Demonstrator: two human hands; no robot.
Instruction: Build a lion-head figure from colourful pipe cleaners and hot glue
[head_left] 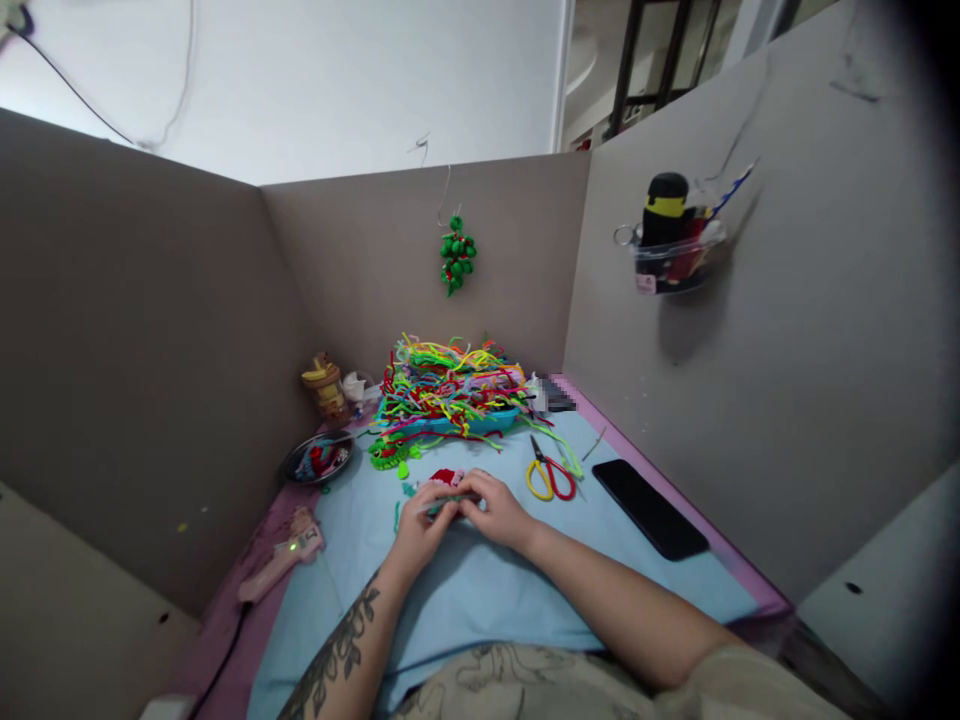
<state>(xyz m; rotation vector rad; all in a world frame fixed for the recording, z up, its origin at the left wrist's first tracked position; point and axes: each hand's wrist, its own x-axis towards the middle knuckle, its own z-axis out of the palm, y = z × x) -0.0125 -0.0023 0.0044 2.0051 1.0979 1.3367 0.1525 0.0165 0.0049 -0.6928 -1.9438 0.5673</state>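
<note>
My left hand (421, 528) and my right hand (496, 510) meet at the middle of the light blue mat (480, 590), fingers pinched together on a thin green pipe cleaner (448, 503) held between them. Just beyond my fingers lies a small red piece (446, 477). A green pipe-cleaner figure (388, 453) lies farther back on the left. A big tangled heap of coloured pipe cleaners (450, 390) fills the back of the mat.
Red-and-yellow scissors (550, 475) and a black phone (649, 507) lie right of my hands. A pink glue gun (285, 553) lies at the left edge, a dark dish (318, 460) behind it. Grey partition walls enclose the desk; a green ornament (457, 255) hangs at the back.
</note>
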